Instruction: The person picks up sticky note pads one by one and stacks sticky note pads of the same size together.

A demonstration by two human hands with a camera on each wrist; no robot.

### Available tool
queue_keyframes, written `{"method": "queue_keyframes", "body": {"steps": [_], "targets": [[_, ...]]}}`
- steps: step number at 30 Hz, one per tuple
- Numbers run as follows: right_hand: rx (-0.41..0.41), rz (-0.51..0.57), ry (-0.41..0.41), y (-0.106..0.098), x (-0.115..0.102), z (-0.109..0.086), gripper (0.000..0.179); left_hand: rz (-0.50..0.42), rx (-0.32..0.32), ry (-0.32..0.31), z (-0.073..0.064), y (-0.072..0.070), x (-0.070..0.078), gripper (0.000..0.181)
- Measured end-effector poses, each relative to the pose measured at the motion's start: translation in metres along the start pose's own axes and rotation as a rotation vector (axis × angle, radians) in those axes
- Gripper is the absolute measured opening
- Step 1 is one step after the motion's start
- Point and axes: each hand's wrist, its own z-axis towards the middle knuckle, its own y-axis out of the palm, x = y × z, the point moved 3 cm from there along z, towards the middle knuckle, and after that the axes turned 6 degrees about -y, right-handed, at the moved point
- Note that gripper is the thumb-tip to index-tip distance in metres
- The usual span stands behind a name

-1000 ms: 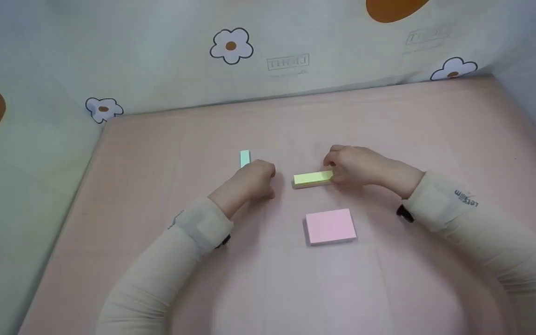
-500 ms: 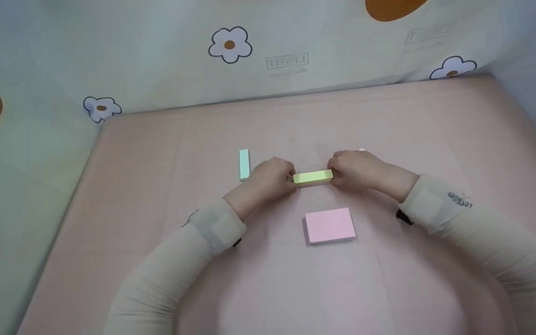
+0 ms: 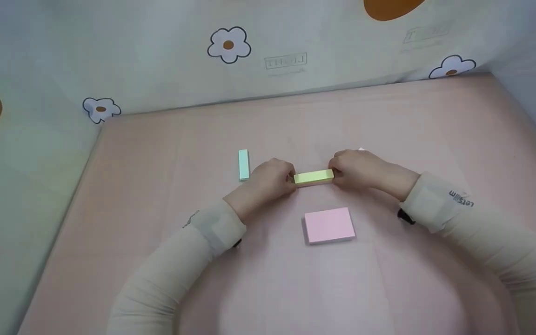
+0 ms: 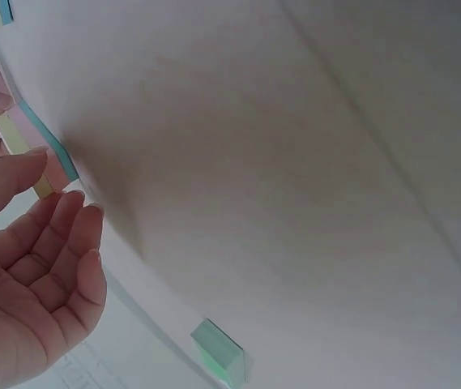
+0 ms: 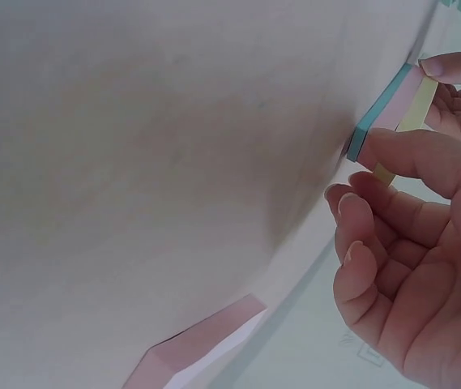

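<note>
A narrow stack of sticky notes [image 3: 313, 177], yellow on top, lies crosswise at mid-table between my hands. The wrist views show pink and teal layers under the yellow one [image 4: 26, 126]. My left hand [image 3: 273, 179] pinches its left end, thumb [image 4: 19, 170] on one side and fingers on the other. At the right end my right hand [image 3: 356, 168] pinches it likewise, with its other fingers [image 5: 358, 271] loosely curled. A mint-green sticky note strip [image 3: 244, 164] lies just left of my left hand. Nearer me is a larger pink sticky note pad [image 3: 329, 226].
A small pale corner [image 3: 361, 149] shows behind my right hand, the rest hidden. In the right wrist view a pink block [image 5: 198, 344] lies on the table. The table [image 3: 179, 149] has a pink cover and meets a flower-patterned cloth [image 3: 156, 56] at the back.
My left hand has moved right from beside the mint-green strip and now pinches the yellow-topped stack's left end. My right hand has stayed at the right end with a slight shift.
</note>
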Motion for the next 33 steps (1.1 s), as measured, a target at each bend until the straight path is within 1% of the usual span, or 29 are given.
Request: {"method": "queue_keyframes", "body": {"steps": [3, 8, 18, 24, 33], "targets": [[0.000, -0.012, -0.013, 0.0003, 0.0002, 0.0004, 0.012, -0.001, -0.001, 0.005, -0.0011, -0.0006, -0.0014, 0.024], [0.006, -0.006, -0.004, 0.0008, 0.0005, 0.0001, 0.013, -0.023, -0.007, 0.002, -0.0003, 0.0003, -0.0026, 0.023], [0.006, -0.004, -0.007, 0.0012, -0.0014, 0.0012, 0.013, -0.031, 0.006, 0.031, 0.0007, -0.0005, -0.0046, 0.021], [0.010, -0.015, -0.022, 0.0014, -0.0018, 0.0015, 0.010, -0.029, -0.006, 0.018, 0.0014, 0.0005, -0.0050, 0.022], [0.003, -0.003, -0.048, -0.0002, -0.0004, 0.0015, 0.007, 0.020, -0.025, -0.012, 0.0023, 0.0009, -0.0036, 0.023]]}}
